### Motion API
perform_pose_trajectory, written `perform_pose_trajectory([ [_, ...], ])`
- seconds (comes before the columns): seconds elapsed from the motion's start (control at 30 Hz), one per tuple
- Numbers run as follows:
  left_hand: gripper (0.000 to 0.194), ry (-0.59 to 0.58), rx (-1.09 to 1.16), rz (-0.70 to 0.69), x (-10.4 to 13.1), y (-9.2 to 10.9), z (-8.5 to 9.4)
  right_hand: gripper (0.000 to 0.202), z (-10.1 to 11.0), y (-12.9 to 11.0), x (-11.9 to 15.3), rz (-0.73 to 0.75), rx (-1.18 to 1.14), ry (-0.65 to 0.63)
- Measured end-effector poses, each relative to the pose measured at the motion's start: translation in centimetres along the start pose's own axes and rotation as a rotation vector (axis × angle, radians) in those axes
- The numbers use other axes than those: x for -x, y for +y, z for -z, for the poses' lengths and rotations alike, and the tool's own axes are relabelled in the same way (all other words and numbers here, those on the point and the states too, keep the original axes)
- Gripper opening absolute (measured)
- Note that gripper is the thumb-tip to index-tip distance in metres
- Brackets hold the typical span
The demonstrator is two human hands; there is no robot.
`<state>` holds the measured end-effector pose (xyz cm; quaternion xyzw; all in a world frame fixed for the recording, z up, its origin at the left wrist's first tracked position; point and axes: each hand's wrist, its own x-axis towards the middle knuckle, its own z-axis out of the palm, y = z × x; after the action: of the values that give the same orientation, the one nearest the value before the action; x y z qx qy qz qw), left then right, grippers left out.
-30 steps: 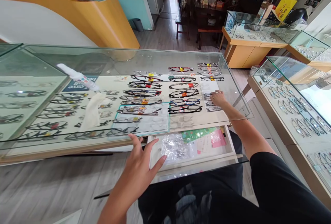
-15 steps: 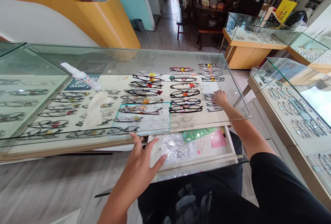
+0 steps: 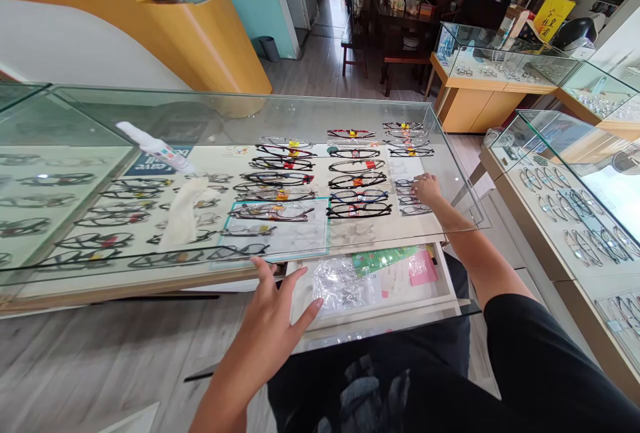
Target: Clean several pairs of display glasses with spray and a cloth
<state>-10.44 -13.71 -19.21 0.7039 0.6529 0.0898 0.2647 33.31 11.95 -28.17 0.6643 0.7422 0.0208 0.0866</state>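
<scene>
My right hand [image 3: 427,190] reaches inside the glass display case [image 3: 300,246], its fingers curled at the right end of a short column of eyeglasses [image 3: 403,183]. They pinch the end of one pair; the exact grip is partly hidden. Below the fingers lie more eyeglasses [image 3: 415,210]. My left hand [image 3: 280,306] is open, fingers spread, at the front edge of the case, left of a pulled-out drawer [image 3: 400,303]. A clear plastic bag [image 3: 343,284], a green printed sheet [image 3: 383,260] and a pink paper [image 3: 423,268] lie in the drawer.
Several rows of eyeglasses [image 3: 357,181] with coloured tags fill the case. A white bottle [image 3: 155,146] and a pale cloth [image 3: 183,213] rest on the glass top. Another display case [image 3: 575,220] stands to the right. A dark wooden table [image 3: 407,26] is behind.
</scene>
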Motion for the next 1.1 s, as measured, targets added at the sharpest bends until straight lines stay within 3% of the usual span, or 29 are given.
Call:
perform_pose_trajectory([
  [0.2, 0.069, 0.052, 0.010, -0.013, 0.0, -0.3, -0.6, 0.040, -0.1, -0.4, 0.2, 0.014, -0.006, 0.009],
  [0.47, 0.074, -0.039, 0.015, 0.009, 0.0, 0.1, 0.3, 0.042, -0.2, -0.7, 0.1, 0.024, 0.005, -0.003],
  [0.6, 0.072, -0.010, 0.013, 0.008, 0.0, 0.1, 0.2, 0.041, 0.0, -0.7, 0.1, 0.027, 0.007, -0.006],
  [0.7, 0.070, 0.027, 0.015, 0.005, 0.0, 0.0, 0.0, 0.041, 0.3, -0.9, 0.3, 0.032, 0.002, 0.002],
  [0.83, 0.071, -0.018, 0.013, -0.002, -0.1, -0.2, 0.1, 0.041, 1.7, -1.4, 0.9, 0.052, -0.007, 0.038],
  [0.97, 0.071, 0.008, -0.005, -0.002, -0.2, -0.2, 0.0, 0.039, 3.9, -3.7, 1.3, 0.102, -0.028, 0.084],
  [1.1, 0.072, 0.025, -0.003, 0.005, -0.1, 0.0, -0.3, 0.029, 5.4, -8.6, 2.2, 0.270, -0.081, 0.047],
])
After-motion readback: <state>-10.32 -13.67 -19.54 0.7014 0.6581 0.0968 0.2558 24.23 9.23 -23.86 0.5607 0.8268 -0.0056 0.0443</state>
